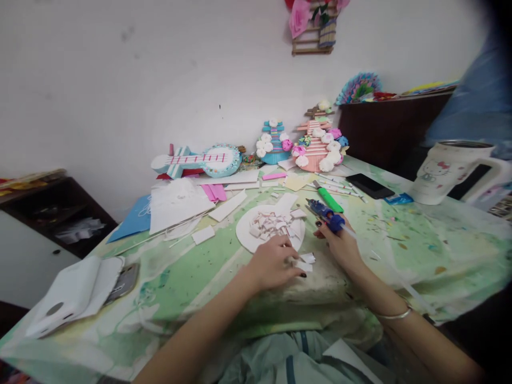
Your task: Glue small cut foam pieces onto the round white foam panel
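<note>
My right hand [344, 242] is wrapped round a blue hot glue gun [326, 213], its nozzle aimed up and left; a translucent glue stick [390, 264] trails from its back. My left hand [274, 261] is curled low over the table, with a small white card piece [304, 265] between thumb and forefinger. Just beyond that hand lies a white round board [244, 233], heaped with cut white card scraps [272, 223]. A green utility knife [329, 198] rests behind the glue gun.
A blue-and-white instrument-shaped craft [200, 161] and two flower-trimmed crafts [274, 144] stand along the wall. White sheets [180, 202] and card strips lie at back left. A black phone [370, 185] and white mug [438, 173] are on the right; a white case [76, 293] sits front left.
</note>
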`<state>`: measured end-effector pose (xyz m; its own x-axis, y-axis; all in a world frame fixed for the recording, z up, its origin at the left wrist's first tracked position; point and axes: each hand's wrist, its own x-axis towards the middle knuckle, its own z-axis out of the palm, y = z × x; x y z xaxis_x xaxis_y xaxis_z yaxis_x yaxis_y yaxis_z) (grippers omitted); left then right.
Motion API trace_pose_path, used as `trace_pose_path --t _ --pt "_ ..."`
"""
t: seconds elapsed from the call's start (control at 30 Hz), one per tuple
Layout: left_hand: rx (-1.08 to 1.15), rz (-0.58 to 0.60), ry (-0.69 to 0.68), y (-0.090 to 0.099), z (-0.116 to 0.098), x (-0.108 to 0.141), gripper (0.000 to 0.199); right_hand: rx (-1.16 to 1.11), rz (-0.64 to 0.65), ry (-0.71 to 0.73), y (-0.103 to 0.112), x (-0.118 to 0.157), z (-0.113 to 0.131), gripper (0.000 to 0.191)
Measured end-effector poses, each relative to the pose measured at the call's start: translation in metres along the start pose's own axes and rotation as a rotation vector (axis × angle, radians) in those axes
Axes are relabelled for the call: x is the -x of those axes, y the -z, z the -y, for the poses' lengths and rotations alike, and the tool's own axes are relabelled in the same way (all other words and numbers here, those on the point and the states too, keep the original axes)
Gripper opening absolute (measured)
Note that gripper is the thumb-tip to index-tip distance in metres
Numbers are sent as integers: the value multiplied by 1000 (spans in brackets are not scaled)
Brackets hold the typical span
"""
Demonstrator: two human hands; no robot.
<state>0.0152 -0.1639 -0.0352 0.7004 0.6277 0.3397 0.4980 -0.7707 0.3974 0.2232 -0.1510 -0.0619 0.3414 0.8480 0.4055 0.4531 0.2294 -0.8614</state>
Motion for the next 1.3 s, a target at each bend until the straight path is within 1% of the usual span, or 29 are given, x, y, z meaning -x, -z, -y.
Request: trace_pose_path --t 0.07,0.13,0.27,0.33,0.43,0.5,0.57,0.63,0.67,0.77,0.83,0.9,0.97,1.07,1.17,1.3 --pt "-93 58 9 -8 -9 1 26 -46 3 -51 1 2 3 39" --pt "-105 80 42 -10 -11 1 24 -77 14 -90 2 4 5 42" --pt "3 101 17 -3 -4 -2 20 -143 25 -133 4 4 6 45" --pt "109 80 49 2 2 -2 18 -184 35 -139 5 4 8 44" --pt "290 -25 238 9 13 -2 14 -240 89 -133 5 5 15 41" --pt "409 -92 375 15 21 -2 14 -272 153 -122 4 7 21 40" --pt "571 -135 498 22 30 -2 16 -297 217 -110 1 9 27 38" --pt "749 -171 587 28 38 -4 19 -321 285 -100 -5 10 33 36" --pt "822 -190 610 30 42 -5 21 -332 315 -97 -8 10 35 35" --pt "960 -274 610 34 53 -5 29 -372 383 -93 -19 9 38 35" --pt "1001 -326 576 33 56 -5 36 -394 377 -97 -26 7 38 35" --pt "1019 -342 522 30 56 -4 41 -411 339 -107 -31 5 37 34" --pt "1029 -322 474 28 52 -4 41 -430 292 -120 -35 2 36 33" --pt "1052 -283 453 24 44 -4 39 -459 262 -137 -42 0 36 33" --pt "1060 -253 446 21 38 -4 40 -468 286 -136 -46 1 38 33" --pt "1065 -200 414 14 37 -4 42 -459 300 -140 -47 7 39 32"
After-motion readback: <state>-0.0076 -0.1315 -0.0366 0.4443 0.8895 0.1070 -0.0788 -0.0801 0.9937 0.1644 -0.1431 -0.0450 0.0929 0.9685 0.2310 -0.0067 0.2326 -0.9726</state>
